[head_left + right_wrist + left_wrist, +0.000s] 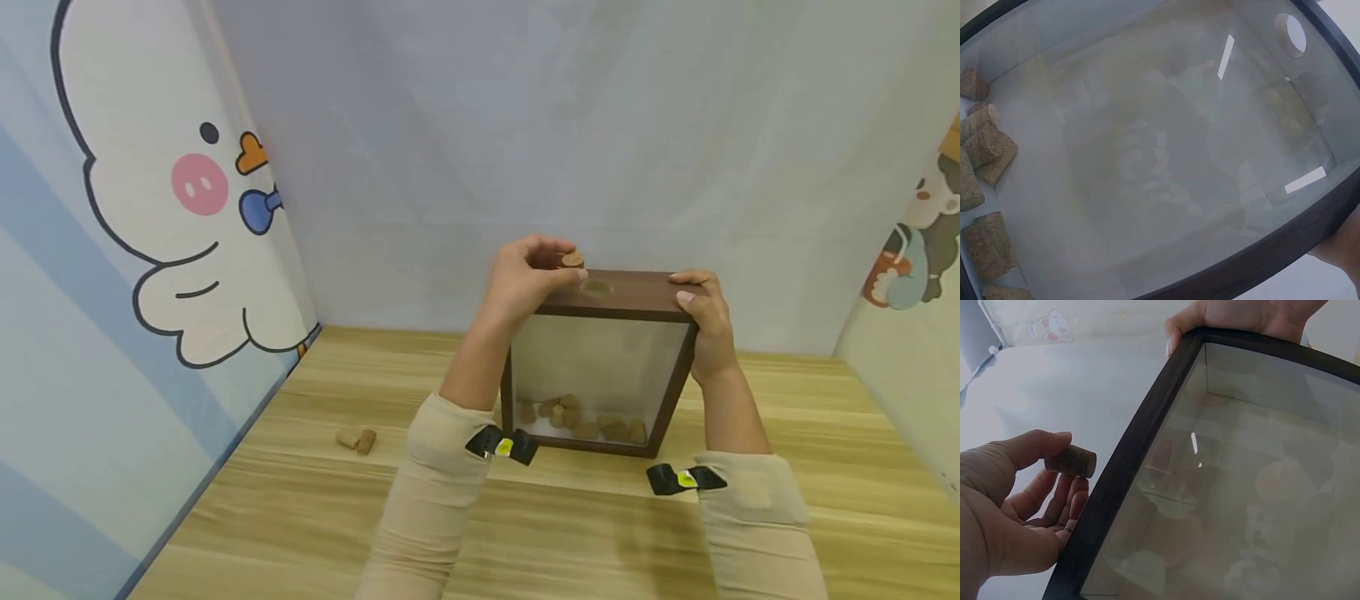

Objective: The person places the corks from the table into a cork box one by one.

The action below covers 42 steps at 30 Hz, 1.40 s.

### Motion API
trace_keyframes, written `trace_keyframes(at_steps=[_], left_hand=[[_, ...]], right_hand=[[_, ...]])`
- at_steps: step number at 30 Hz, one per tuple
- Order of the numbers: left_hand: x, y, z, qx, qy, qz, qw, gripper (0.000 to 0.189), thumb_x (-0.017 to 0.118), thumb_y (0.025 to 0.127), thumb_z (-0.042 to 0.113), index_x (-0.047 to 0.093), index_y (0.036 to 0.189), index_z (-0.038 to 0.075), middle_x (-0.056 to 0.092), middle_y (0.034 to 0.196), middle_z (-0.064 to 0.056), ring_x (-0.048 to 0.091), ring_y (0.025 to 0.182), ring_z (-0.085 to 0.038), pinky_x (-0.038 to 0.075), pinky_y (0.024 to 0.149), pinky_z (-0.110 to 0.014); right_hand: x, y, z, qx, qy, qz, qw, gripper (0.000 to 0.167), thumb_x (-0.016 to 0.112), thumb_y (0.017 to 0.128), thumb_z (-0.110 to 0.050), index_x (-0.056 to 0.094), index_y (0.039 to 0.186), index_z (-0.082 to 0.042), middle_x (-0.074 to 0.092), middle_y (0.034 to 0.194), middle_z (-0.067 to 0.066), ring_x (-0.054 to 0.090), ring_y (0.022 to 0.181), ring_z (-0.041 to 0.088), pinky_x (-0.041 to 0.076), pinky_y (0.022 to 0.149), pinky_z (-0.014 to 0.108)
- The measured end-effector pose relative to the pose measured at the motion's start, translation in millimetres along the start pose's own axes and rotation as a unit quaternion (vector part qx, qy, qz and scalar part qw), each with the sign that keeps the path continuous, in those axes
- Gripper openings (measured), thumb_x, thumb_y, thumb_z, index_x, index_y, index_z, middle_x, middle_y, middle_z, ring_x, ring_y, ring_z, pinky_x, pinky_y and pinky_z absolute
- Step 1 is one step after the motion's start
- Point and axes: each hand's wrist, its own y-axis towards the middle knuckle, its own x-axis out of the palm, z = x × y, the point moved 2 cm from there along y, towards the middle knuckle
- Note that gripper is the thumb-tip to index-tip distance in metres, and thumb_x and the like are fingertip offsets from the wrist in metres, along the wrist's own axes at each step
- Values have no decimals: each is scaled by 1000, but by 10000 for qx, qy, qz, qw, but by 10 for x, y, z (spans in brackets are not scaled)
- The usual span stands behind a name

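Observation:
A dark wood-framed display box (637, 293) with a clear front stands upright on the table. In its top edge is a round hole (597, 288). My left hand (522, 279) pinches a cork (573, 260) between thumb and fingers, just left of that hole; the left wrist view shows the same cork (1071, 460) beside the frame. At the box's upper right corner, my right hand (711, 321) grips the frame, thumb in front. Several corks (570, 414) lie along the bottom inside the box, and the right wrist view shows these corks (985, 147) closer.
Two loose corks (357, 440) lie on the wooden table (300, 517), left of the box. Behind the table hangs a pale cloth wall (450, 150). A printed cartoon curtain (150, 208) borders the left side, another printed panel (915, 350) the right.

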Motion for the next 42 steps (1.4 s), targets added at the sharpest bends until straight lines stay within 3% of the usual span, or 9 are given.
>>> trace_keyframes(at_steps=[4,10,16,19,21,27,29,34,42], left_hand=[[98,81,2,-246,348,0,9991,31,79,76,12,67,104,7,62,92,-3,57,85,-17,48,69,-27],[222,147,31,-375,1100,171,9931,26,81,73,16,68,94,9,61,85,-2,56,80,-17,47,65,-27],[234,134,30,-378,1339,71,9903,31,82,72,18,67,98,12,61,88,1,56,83,-15,47,67,-27],[179,29,14,-18,1308,-25,9914,35,81,74,21,65,105,14,60,94,2,56,86,-13,47,71,-26],[118,-77,-7,382,1288,-70,9909,36,79,76,22,64,108,12,61,96,0,56,87,-12,47,73,-25],[-66,-422,-111,1479,1033,0,9836,33,75,80,16,63,109,4,62,97,-10,58,83,-16,49,74,-26],[-116,-521,-173,1612,1010,-8,9817,33,75,80,14,62,109,4,61,97,-10,57,83,-18,49,74,-30],[-258,-735,-374,1610,1195,-28,9797,33,75,80,14,63,110,5,59,99,-11,56,85,-25,48,72,-41],[-468,-986,-628,1694,1543,137,9733,33,76,78,13,64,107,2,61,99,-13,57,86,-25,48,71,-39]], right_hand=[[2,0,2,38,12,-46,10000,19,44,86,-14,57,100,-17,44,102,10,47,81,18,43,64,26],[1,-6,-12,66,-1,-58,10000,19,43,86,-14,56,101,-17,44,102,10,48,80,18,44,64,25],[5,-2,-17,38,-34,-29,10000,20,43,86,-14,57,100,-17,44,102,10,47,81,18,43,64,26],[2,-2,-16,23,-74,-7,10000,20,43,86,-14,57,100,-17,44,103,10,47,82,19,42,65,26],[-1,0,-14,18,-78,8,10000,20,44,86,-14,57,100,-17,44,103,10,47,82,19,42,65,26],[2,-4,-8,7,-66,11,10000,19,44,86,-14,58,99,-18,44,103,10,46,82,19,42,65,26],[4,-6,-8,1,-51,9,10000,19,44,85,-14,57,99,-18,44,102,10,46,82,19,42,64,26],[14,-9,-20,36,-32,-42,10000,19,44,86,-14,57,99,-17,43,103,10,46,83,20,42,65,27],[28,-12,-48,39,-13,-19,10000,19,44,86,-14,57,99,-17,43,103,11,47,82,19,43,63,26]])
